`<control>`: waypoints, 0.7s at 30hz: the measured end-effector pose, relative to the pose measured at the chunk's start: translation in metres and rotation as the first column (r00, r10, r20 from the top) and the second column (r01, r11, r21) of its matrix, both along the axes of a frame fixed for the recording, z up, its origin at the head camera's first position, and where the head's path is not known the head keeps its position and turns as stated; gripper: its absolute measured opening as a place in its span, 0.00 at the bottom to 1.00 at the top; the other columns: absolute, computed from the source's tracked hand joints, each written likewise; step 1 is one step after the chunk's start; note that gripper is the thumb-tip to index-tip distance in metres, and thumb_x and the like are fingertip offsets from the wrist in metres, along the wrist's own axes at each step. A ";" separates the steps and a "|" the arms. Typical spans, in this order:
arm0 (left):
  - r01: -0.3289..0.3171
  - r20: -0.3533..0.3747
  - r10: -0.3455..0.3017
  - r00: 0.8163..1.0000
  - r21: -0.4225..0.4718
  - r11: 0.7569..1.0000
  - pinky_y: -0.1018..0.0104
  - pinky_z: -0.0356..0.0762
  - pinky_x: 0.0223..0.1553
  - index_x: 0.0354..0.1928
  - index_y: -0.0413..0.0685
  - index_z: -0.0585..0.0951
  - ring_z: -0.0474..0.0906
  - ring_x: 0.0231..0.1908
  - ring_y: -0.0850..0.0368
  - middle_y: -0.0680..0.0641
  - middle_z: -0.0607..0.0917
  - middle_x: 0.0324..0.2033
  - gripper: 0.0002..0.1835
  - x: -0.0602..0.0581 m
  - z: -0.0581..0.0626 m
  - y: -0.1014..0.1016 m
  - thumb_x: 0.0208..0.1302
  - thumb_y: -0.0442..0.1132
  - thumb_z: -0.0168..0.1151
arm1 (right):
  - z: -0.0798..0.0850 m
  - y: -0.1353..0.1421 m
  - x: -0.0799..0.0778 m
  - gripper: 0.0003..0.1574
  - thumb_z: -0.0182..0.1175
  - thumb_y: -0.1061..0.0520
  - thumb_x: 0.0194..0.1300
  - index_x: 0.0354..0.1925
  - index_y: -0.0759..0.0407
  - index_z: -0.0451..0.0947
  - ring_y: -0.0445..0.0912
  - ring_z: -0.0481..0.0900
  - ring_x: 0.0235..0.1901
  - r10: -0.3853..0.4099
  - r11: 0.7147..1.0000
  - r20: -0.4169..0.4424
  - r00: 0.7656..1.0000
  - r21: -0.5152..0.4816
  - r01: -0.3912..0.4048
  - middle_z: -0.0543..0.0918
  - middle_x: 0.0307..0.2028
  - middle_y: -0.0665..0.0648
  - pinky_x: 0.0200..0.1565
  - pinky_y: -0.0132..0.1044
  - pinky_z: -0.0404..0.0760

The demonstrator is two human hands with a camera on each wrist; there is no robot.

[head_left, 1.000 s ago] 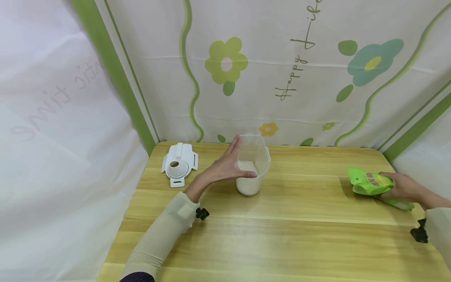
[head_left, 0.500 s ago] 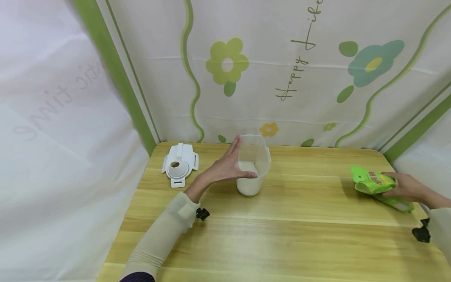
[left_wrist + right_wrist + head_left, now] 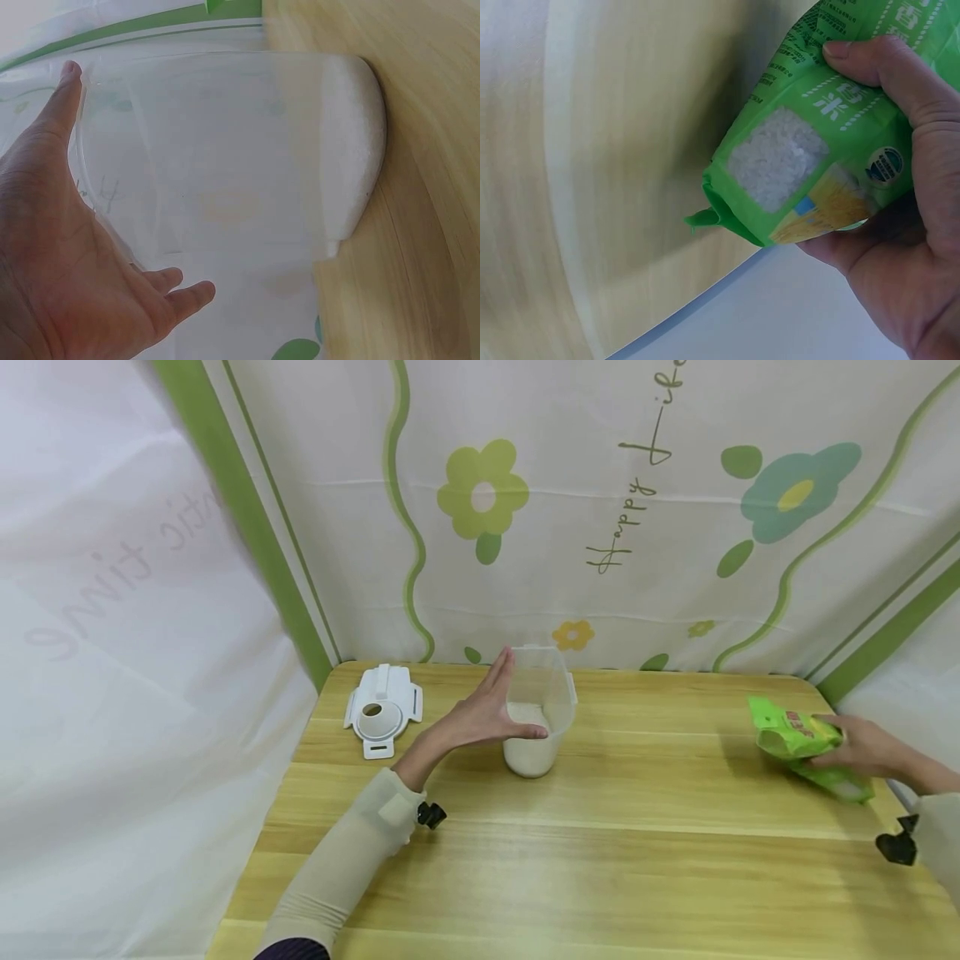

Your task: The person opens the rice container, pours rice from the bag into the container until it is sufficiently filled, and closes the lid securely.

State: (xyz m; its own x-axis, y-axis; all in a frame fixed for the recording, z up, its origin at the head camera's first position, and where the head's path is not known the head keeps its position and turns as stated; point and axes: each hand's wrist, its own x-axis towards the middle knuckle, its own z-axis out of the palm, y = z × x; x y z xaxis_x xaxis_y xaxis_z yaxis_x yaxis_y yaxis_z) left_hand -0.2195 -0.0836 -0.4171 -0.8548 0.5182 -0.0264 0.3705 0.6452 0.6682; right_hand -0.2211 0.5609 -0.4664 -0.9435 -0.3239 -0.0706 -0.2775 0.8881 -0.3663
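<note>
A clear plastic container (image 3: 551,693) stands upright on the wooden table, with white grains (image 3: 531,752) in its bottom. My left hand (image 3: 487,714) holds it near the top rim, thumb on one side and fingers on the other. At the right, my right hand (image 3: 862,747) grips a green rice bag (image 3: 795,732). In the right wrist view, the bag's small window (image 3: 780,157) shows white rice, and the thumb presses on its printed face. The bag hangs tilted over the table's right edge area, its shadow falling on the wood.
A white lid (image 3: 378,714) with a round spout opening and side clips lies left of the container. The wooden table (image 3: 600,877) ends close to a printed curtain (image 3: 555,568) at the back. A white curtain (image 3: 150,735) hangs along the left.
My right hand has raised the rice bag a little and shifted it slightly, its top end now higher. The left hand, container and lid stay in place.
</note>
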 end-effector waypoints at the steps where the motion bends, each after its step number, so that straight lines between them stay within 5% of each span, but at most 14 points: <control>1: -0.001 -0.002 0.001 1.000 0.001 1.000 0.34 0.75 0.65 0.84 0.57 0.24 0.40 0.84 0.43 0.63 0.20 0.81 0.76 0.000 0.000 0.000 0.57 0.74 0.71 | 0.001 -0.001 -0.001 0.49 0.84 0.59 0.49 0.61 0.83 0.71 0.32 0.70 0.32 0.005 1.000 -0.002 1.000 -0.003 -0.005 0.81 0.36 0.56 0.33 0.32 0.71; 14: -0.003 -0.003 0.003 1.000 0.007 1.000 0.37 0.78 0.63 0.83 0.58 0.23 0.41 0.84 0.43 0.62 0.20 0.81 0.76 -0.001 -0.003 0.000 0.58 0.73 0.71 | 0.019 -0.024 -0.007 0.39 0.80 0.60 0.57 0.60 0.75 0.75 0.35 0.75 0.29 -0.011 0.997 0.073 0.997 -0.072 0.017 0.82 0.32 0.45 0.31 0.32 0.75; 21: -0.007 0.008 0.007 1.000 0.013 1.000 0.37 0.80 0.60 0.82 0.62 0.22 0.41 0.84 0.43 0.62 0.20 0.81 0.75 -0.001 -0.003 0.001 0.58 0.72 0.72 | 0.031 -0.039 -0.009 0.36 0.79 0.59 0.59 0.60 0.71 0.75 0.38 0.77 0.28 -0.009 0.995 0.118 0.993 -0.098 0.021 0.82 0.32 0.48 0.30 0.34 0.77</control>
State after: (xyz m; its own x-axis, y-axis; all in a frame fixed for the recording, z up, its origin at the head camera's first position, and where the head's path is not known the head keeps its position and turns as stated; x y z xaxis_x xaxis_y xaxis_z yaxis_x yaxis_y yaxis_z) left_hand -0.2209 -0.0831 -0.4200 -0.8580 0.5129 -0.0267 0.3606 0.6386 0.6798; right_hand -0.2306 0.5223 -0.4357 -0.9352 -0.3210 -0.1496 -0.2145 0.8497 -0.4817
